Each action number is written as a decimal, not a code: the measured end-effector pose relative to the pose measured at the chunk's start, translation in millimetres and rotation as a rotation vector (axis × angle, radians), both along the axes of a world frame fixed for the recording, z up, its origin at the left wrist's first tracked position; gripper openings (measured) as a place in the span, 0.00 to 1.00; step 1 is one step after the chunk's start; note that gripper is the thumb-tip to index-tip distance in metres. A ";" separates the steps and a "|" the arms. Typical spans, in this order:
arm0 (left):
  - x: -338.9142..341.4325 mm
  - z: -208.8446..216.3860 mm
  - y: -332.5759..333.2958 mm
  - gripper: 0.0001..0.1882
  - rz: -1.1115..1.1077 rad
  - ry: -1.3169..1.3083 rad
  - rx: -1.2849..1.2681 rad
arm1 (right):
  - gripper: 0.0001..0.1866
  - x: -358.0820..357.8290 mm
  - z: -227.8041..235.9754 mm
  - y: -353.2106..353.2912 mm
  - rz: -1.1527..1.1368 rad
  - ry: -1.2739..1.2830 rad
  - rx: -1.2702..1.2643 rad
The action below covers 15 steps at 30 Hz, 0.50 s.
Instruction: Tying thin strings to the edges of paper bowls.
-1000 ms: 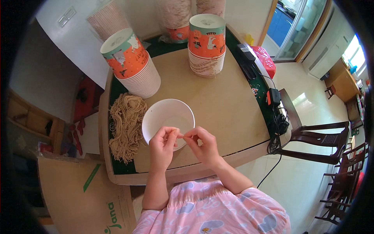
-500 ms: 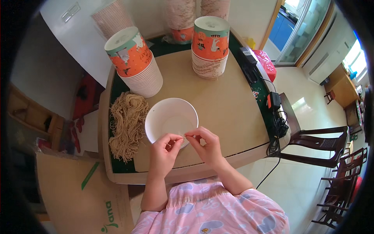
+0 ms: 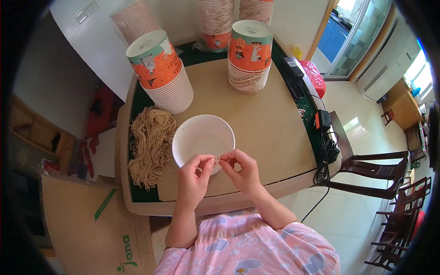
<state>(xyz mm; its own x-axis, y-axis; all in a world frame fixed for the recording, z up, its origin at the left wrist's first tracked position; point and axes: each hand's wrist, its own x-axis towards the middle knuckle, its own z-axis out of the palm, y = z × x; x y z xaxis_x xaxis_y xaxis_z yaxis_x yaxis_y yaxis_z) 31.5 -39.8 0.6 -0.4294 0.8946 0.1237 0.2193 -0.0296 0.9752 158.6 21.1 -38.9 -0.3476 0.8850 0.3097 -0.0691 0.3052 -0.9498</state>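
My left hand (image 3: 195, 178) and my right hand (image 3: 243, 171) meet above the near rim of a white paper bucket (image 3: 203, 126). The bucket stands with its mouth up and has a small hole in its left wall. Thumb and forefinger of each hand are pinched on a thin pale string (image 3: 217, 160) that makes a small loop between the fingertips. How the string runs below the fingers is hidden. To the left of the bucket lies a loose bundle of beige strings (image 3: 151, 149).
Two stacks of upturned orange-and-green paper buckets, a left stack (image 3: 158, 64) and a right stack (image 3: 251, 52), stand farther back. More wrapped stacks (image 3: 215, 18) are behind. Black cables and an adapter (image 3: 322, 120) line the right edge. A dark chair (image 3: 378, 172) stands at right, a cardboard box (image 3: 91, 224) at lower left.
My hands stay in nearly the same place. A small string loop now shows between my fingertips, where they were closer together before. The whole view has shifted slightly.
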 end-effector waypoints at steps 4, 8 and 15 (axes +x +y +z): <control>0.8 11.1 1.6 0.03 -0.018 0.170 -0.053 | 0.04 0.5 -0.1 0.1 -0.003 -0.011 0.006; 1.7 5.5 3.6 0.03 0.000 0.163 -0.022 | 0.05 0.3 0.9 0.3 0.000 -0.035 0.017; 0.1 6.8 5.2 0.02 -0.013 0.150 -0.029 | 0.05 1.7 -0.8 1.2 -0.010 -0.050 0.017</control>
<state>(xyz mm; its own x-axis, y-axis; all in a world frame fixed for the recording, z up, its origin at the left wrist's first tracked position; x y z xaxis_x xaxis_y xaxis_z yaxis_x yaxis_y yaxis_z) 31.7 -34.6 7.3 -0.3963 0.9040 0.1602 0.3629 -0.0060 0.9318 160.3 22.3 -39.7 -0.3546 0.8831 0.3072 -0.0185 0.3219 -0.9466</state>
